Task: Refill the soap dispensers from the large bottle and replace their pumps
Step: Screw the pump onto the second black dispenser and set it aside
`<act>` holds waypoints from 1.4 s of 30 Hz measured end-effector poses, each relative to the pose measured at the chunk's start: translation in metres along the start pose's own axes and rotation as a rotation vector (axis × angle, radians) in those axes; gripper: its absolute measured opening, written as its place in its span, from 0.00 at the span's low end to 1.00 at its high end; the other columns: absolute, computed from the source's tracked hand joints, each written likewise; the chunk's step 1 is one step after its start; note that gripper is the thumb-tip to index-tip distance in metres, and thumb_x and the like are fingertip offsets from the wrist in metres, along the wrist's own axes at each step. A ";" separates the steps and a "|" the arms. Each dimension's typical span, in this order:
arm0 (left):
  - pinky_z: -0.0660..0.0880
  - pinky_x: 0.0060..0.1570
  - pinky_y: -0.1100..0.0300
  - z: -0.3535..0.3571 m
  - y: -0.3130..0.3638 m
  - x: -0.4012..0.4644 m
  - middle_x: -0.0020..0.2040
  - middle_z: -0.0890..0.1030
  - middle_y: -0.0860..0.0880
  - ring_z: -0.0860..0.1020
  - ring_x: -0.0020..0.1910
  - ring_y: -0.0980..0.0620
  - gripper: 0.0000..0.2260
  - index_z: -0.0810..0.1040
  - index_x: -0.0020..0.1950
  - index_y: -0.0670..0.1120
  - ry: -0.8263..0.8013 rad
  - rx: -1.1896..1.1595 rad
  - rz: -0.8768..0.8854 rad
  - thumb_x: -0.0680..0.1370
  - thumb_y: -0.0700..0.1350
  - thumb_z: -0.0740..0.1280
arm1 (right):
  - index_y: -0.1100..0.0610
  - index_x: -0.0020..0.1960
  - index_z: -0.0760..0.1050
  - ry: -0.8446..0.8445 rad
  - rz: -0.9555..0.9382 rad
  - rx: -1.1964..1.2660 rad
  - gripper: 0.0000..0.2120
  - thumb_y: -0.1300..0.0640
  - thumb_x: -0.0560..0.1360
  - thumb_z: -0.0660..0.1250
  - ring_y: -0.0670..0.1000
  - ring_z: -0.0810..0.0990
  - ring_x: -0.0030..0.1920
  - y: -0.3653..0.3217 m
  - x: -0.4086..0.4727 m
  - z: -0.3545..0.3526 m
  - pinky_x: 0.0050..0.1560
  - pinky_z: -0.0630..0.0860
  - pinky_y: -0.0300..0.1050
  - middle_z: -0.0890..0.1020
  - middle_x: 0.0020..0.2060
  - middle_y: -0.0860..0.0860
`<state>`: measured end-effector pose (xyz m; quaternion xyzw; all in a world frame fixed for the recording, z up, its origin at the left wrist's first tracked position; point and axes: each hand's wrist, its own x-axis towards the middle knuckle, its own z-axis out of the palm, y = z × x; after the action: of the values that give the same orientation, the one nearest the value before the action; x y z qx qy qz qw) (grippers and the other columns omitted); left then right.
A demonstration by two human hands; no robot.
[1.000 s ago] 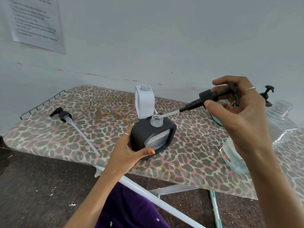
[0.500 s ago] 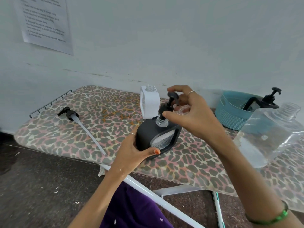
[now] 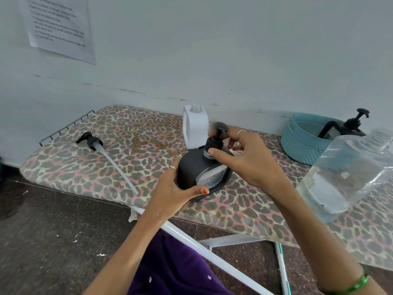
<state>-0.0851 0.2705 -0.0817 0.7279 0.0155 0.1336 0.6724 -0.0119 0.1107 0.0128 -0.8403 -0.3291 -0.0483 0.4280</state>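
Two hands are working the black dispenser (image 3: 192, 171): the left hand (image 3: 170, 195) is gripping its near side, the right hand (image 3: 244, 158) is pinching the pump (image 3: 214, 141) standing upright in its neck. Behind it, the white dispenser (image 3: 195, 129) is waiting open-necked.

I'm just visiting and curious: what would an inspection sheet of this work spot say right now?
Surface: leopard-print ironing board against a pale wall.
Job's things: black dispenser tilted, black pump seated in its neck; white dispenser upright, neck open; loose pump lying flat with its long tube; large clear bottle uncapped, near the right edge.
Clutter: teal basket holding another black dispenser with its pump on.
Hands: left hand grips the black dispenser's body; right hand pinches the pump collar.
Cables: nothing seen.
Surroundings: printed sheet taped to the wall; dark speckled floor.
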 end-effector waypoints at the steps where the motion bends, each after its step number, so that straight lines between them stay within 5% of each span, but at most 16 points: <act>1: 0.78 0.58 0.53 0.000 -0.001 0.000 0.55 0.82 0.57 0.80 0.58 0.58 0.36 0.73 0.58 0.59 0.005 -0.001 -0.003 0.53 0.66 0.79 | 0.53 0.57 0.80 0.011 -0.019 -0.048 0.14 0.53 0.72 0.72 0.44 0.73 0.43 -0.001 -0.001 0.001 0.48 0.70 0.38 0.81 0.48 0.47; 5: 0.78 0.58 0.54 -0.002 -0.002 0.001 0.54 0.82 0.59 0.79 0.58 0.58 0.36 0.73 0.57 0.60 0.013 -0.005 0.004 0.53 0.67 0.78 | 0.55 0.55 0.79 0.055 -0.068 -0.195 0.14 0.53 0.72 0.72 0.48 0.73 0.45 -0.005 -0.002 0.006 0.45 0.67 0.32 0.79 0.47 0.50; 9: 0.78 0.58 0.53 -0.001 0.000 0.002 0.55 0.82 0.57 0.80 0.58 0.57 0.37 0.73 0.59 0.59 0.006 -0.004 0.010 0.54 0.66 0.79 | 0.53 0.52 0.78 0.055 0.018 -0.018 0.14 0.51 0.69 0.75 0.43 0.73 0.40 -0.003 0.001 0.006 0.45 0.71 0.36 0.81 0.45 0.48; 14: 0.78 0.57 0.53 -0.004 -0.002 0.001 0.55 0.82 0.58 0.80 0.58 0.57 0.36 0.73 0.59 0.58 0.000 0.002 0.015 0.54 0.66 0.78 | 0.47 0.41 0.65 0.138 0.074 0.047 0.20 0.48 0.66 0.77 0.49 0.73 0.40 -0.003 0.002 0.022 0.39 0.70 0.35 0.77 0.41 0.51; 18: 0.78 0.58 0.47 -0.001 -0.002 0.001 0.55 0.83 0.56 0.80 0.58 0.55 0.34 0.74 0.58 0.60 0.005 0.010 0.015 0.55 0.65 0.79 | 0.47 0.57 0.71 0.048 0.062 0.037 0.19 0.43 0.70 0.72 0.42 0.72 0.53 0.000 -0.006 0.015 0.49 0.66 0.28 0.76 0.50 0.40; 20: 0.77 0.59 0.47 -0.001 -0.001 0.001 0.56 0.82 0.55 0.79 0.59 0.54 0.34 0.74 0.60 0.59 -0.001 0.009 0.024 0.56 0.64 0.79 | 0.46 0.64 0.70 -0.029 0.051 0.136 0.20 0.47 0.74 0.70 0.39 0.73 0.60 0.005 -0.009 0.007 0.60 0.68 0.35 0.78 0.56 0.40; 23: 0.76 0.61 0.50 -0.001 -0.002 0.002 0.58 0.82 0.55 0.79 0.60 0.55 0.36 0.74 0.61 0.57 -0.010 -0.004 0.026 0.56 0.64 0.79 | 0.46 0.62 0.75 -0.075 0.029 0.276 0.16 0.58 0.76 0.69 0.40 0.75 0.63 0.012 -0.011 0.000 0.69 0.68 0.49 0.80 0.60 0.43; 26: 0.77 0.60 0.52 0.000 -0.002 0.001 0.56 0.82 0.56 0.79 0.59 0.55 0.37 0.74 0.60 0.57 -0.010 -0.016 0.024 0.55 0.65 0.79 | 0.46 0.54 0.78 -0.009 0.039 0.302 0.13 0.59 0.73 0.72 0.41 0.78 0.59 0.015 -0.009 0.002 0.67 0.70 0.54 0.83 0.54 0.43; 31: 0.77 0.59 0.50 0.000 -0.002 0.002 0.56 0.82 0.55 0.79 0.59 0.54 0.37 0.74 0.59 0.58 -0.005 -0.032 0.017 0.54 0.65 0.79 | 0.55 0.47 0.73 0.146 0.058 0.274 0.15 0.55 0.67 0.78 0.43 0.79 0.49 0.011 -0.009 0.017 0.59 0.74 0.48 0.80 0.45 0.48; 35: 0.77 0.54 0.61 0.001 0.001 0.001 0.54 0.82 0.60 0.80 0.57 0.58 0.35 0.74 0.58 0.60 -0.012 -0.037 0.021 0.54 0.65 0.79 | 0.49 0.56 0.72 0.089 0.025 0.206 0.18 0.49 0.70 0.73 0.40 0.76 0.56 0.011 -0.011 0.015 0.60 0.71 0.43 0.78 0.51 0.42; 38: 0.77 0.56 0.61 0.001 0.002 0.001 0.55 0.82 0.61 0.79 0.58 0.59 0.36 0.73 0.59 0.60 -0.008 -0.028 0.027 0.54 0.65 0.79 | 0.47 0.65 0.72 -0.059 0.001 0.317 0.20 0.54 0.73 0.67 0.39 0.75 0.62 0.015 -0.013 0.009 0.64 0.69 0.40 0.79 0.59 0.42; 42: 0.76 0.52 0.67 0.001 0.003 0.000 0.54 0.82 0.62 0.80 0.56 0.61 0.35 0.73 0.59 0.57 -0.019 -0.047 0.038 0.55 0.62 0.79 | 0.47 0.57 0.77 -0.030 -0.010 0.335 0.16 0.61 0.72 0.71 0.41 0.78 0.60 0.018 -0.010 0.008 0.66 0.70 0.44 0.82 0.55 0.43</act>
<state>-0.0851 0.2689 -0.0786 0.7134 -0.0077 0.1397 0.6866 -0.0110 0.1040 -0.0086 -0.7562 -0.3431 0.0176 0.5568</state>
